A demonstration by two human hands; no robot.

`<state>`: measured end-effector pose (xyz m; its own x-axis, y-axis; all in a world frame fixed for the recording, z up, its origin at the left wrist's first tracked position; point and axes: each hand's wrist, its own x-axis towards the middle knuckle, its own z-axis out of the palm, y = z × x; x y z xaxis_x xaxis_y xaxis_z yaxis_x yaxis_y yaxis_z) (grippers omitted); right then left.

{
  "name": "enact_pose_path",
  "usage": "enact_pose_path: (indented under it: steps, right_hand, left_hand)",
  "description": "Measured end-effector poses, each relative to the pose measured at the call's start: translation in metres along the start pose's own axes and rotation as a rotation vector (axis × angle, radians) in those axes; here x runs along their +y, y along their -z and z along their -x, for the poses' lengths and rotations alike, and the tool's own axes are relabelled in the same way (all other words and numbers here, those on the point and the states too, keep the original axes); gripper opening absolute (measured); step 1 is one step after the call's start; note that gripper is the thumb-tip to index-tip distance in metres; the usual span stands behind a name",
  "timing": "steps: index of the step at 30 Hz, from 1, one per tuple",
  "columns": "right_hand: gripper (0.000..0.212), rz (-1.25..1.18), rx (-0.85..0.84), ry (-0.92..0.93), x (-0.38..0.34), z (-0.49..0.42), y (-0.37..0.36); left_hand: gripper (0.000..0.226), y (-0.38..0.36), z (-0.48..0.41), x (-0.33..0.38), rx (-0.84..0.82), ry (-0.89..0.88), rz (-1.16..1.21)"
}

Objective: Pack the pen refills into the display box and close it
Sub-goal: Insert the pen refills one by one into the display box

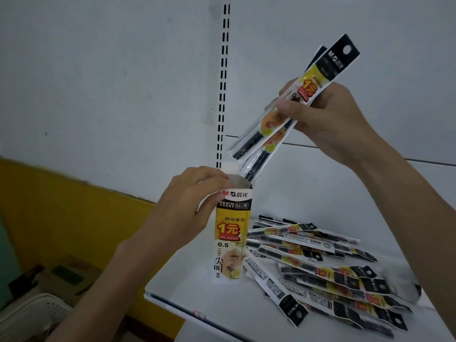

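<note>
Refill packets (267, 139) are angling into the open display box (230, 233), upright on the white shelf (209, 299); the right hand (330, 114) is pinching the fanned bundle, the left hand (182, 206) gripping the box near its top. Splayed ends are probably risking a snag on the rim, tipping the box.

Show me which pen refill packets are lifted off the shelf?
The bunch of refill packets gripped by the right hand, lower ends at the display box mouth; the rest lie in a heap on the shelf.
</note>
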<state>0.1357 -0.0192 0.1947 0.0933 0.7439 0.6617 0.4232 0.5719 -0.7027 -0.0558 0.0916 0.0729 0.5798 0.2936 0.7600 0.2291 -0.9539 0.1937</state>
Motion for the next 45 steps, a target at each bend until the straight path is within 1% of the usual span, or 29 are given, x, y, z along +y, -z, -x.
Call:
enact_pose_path:
  steps: [3,5,8,10,12,14,16,17,19,21,25,28,29,30,33,34,35,38,39,40,42,45]
  right_hand:
    - [0.024,0.014,-0.038,0.004,0.001,-0.001,0.0]
    - [0.021,0.013,-0.057,0.009,0.003,-0.001,-0.002]
    - [0.012,-0.008,-0.038,0.042,0.007,-0.003,-0.004]
    - [0.013,0.008,-0.064,0.038,0.01,-0.004,-0.007]
    - [0.016,0.016,-0.126,0.029,0.01,-0.003,-0.009]
    - [0.014,-0.065,-0.137,0.021,0.005,-0.003,-0.008]
    - [0.011,-0.181,-0.091,0.01,0.001,-0.004,-0.004]
    - [0.01,-0.199,-0.075,0.007,0.001,-0.005,-0.003]
    - [0.011,-0.15,-0.098,-0.022,0.007,-0.005,-0.004]
    - [0.015,-0.05,-0.154,-0.092,0.015,-0.004,-0.007]
    - [0.017,0.275,-0.23,-0.186,0.024,0.001,-0.015]
    - [0.019,0.533,-0.388,-0.263,0.035,0.008,-0.033]
    - [0.021,0.549,-0.408,-0.275,0.037,0.01,-0.038]
    - [0.021,0.514,-0.38,-0.277,0.037,0.011,-0.039]
    - [0.011,0.258,-0.135,-0.217,0.031,0.009,-0.029]
    - [0.01,0.24,-0.09,-0.193,0.03,0.008,-0.026]
    - [0.01,0.275,-0.094,-0.195,0.03,0.008,-0.025]
    - [0.008,0.514,-0.279,-0.292,0.036,0.012,-0.032]
    - [0.009,0.538,-0.316,-0.321,0.036,0.013,-0.033]
    - [0.011,0.528,-0.323,-0.344,0.034,0.014,-0.032]
    - [0.017,0.493,-0.273,-0.34,0.032,0.015,-0.032]
    - [0.03,0.587,-0.223,-0.323,0.039,0.017,-0.034]
  left_hand:
    - [0.023,0.0,0.0,0.003,0.022,-0.041,0.003]
    - [0.024,0.001,0.0,0.007,0.043,-0.078,-0.015]
    - [0.027,0.003,0.001,0.009,0.068,-0.118,-0.052]
    - [0.03,0.004,0.001,0.01,0.082,-0.126,-0.089]
    - [0.031,0.005,0.001,0.01,0.089,-0.121,-0.102]
    - [0.031,0.006,0.001,0.01,0.08,-0.114,-0.095]
    - [0.03,0.007,0.002,0.01,0.062,-0.107,-0.088]
    - [0.03,0.007,0.003,0.009,0.059,-0.103,-0.084]
    - [0.027,0.006,0.003,0.009,0.06,-0.103,-0.065]
    - [0.024,0.005,0.004,0.01,0.059,-0.108,-0.039]
    - [0.031,-0.001,0.007,0.014,0.068,-0.092,-0.04]
    - [0.024,-0.008,0.009,0.016,0.098,-0.06,0.015]
    - [0.023,-0.009,0.009,0.016,0.111,-0.05,0.029]
    - [0.022,-0.011,0.01,0.016,0.125,-0.037,0.038]
    - [0.023,-0.012,0.013,0.013,0.138,-0.011,0.029]
    - [0.024,-0.012,0.014,0.012,0.136,-0.014,0.027]
    - [0.025,-0.012,0.015,0.012,0.133,-0.019,0.035]
    - [0.035,-0.015,0.014,0.014,0.114,0.018,0.09]
    - [0.038,-0.016,0.014,0.014,0.108,0.036,0.1]
    - [0.04,-0.017,0.014,0.015,0.107,0.047,0.103]
    - [0.041,-0.019,0.014,0.013,0.113,0.052,0.095]
    - [0.042,-0.021,0.013,0.012,0.119,0.06,0.1]
